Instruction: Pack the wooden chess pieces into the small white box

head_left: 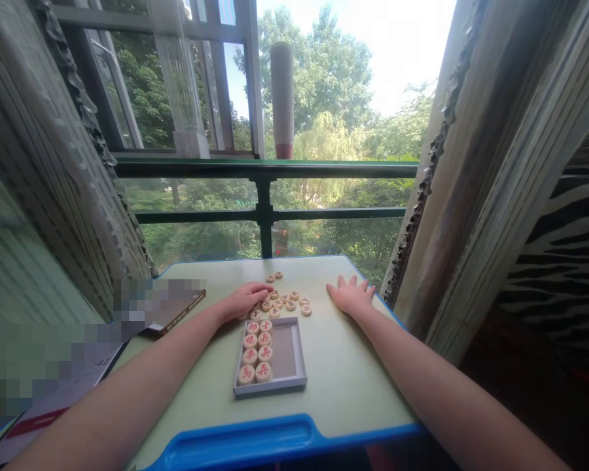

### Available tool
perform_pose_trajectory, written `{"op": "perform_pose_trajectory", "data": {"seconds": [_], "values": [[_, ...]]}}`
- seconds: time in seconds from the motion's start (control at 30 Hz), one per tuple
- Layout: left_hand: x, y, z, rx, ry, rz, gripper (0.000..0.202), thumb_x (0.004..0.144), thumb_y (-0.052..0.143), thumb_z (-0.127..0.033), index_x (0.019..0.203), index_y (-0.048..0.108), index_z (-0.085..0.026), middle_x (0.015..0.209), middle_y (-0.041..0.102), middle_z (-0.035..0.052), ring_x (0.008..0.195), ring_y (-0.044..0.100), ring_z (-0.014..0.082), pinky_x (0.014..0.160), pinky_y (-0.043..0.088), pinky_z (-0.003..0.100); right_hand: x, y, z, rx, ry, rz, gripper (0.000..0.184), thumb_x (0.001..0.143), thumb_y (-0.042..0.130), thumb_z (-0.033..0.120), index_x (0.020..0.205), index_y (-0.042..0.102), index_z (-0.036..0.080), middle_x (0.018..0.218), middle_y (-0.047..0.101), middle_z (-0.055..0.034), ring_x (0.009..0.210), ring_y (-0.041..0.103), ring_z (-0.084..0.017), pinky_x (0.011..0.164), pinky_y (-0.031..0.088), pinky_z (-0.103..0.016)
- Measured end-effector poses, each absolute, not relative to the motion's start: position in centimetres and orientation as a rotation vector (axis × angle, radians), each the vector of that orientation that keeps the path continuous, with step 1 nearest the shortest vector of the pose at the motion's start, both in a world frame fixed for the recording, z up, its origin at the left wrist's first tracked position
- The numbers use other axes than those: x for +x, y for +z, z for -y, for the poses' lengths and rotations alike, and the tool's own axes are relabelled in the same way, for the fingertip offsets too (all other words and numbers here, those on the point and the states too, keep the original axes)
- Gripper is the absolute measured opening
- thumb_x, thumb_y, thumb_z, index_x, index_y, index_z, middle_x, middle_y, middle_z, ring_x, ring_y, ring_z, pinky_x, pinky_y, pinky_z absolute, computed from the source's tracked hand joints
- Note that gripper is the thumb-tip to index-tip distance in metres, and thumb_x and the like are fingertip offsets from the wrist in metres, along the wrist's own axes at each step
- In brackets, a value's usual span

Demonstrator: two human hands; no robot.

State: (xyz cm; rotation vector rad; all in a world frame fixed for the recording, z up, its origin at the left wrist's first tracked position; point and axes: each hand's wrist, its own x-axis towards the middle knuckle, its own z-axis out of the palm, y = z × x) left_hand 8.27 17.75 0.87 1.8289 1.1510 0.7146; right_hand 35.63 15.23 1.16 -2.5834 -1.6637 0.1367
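Observation:
My left hand [248, 299] lies low over the table at the left edge of a loose group of xiangqi pieces [290, 305]. Its fingers stretch to the right and touch the nearest discs; their undersides are hidden. To the right of the group, my right hand [352, 296] rests on the tabletop with fingers spread, holding nothing. Closer to me is a shallow grey box [299, 356]. Round wooden pieces with red characters [264, 354] fill two columns on its left side, and its grey bottom shows on the right.
Two more discs [275, 277] lie farther back. The pale table [334, 392] has a blue rim with a pen groove [240, 443] at the front. A book [184, 311] and papers [73, 386] lie at the left. Beyond are curtains [471, 196] and a green railing [324, 170].

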Motion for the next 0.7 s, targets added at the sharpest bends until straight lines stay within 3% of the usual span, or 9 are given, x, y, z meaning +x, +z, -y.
{"op": "perform_pose_trajectory", "data": {"seconds": [0.57,0.7], "values": [[8.85,-0.03,-18.39,1.811,0.813,-1.244,0.043,0.070,0.055,-0.048,0.097,0.068,-0.018,0.108,0.065,0.0058,0.101,0.056,0.0224,0.090,0.041,0.030,35.57,0.84,-15.89,-2.631,0.089,1.705,0.067,0.084,0.022,0.059,0.141,0.028,0.023,0.147,0.021,-0.0164,0.132,0.014,-0.043,0.101,0.007,-0.057],[8.51,-0.14,-18.52,1.697,0.789,-1.301,0.047,0.070,0.053,-0.051,0.098,0.068,-0.017,0.095,0.069,0.0044,0.090,0.058,0.0203,0.081,0.044,0.029,35.56,0.58,-15.95,-2.627,0.074,1.713,0.068,0.084,0.022,0.060,0.140,0.028,0.023,0.146,0.021,-0.0173,0.131,0.014,-0.045,0.101,0.008,-0.058]]}}
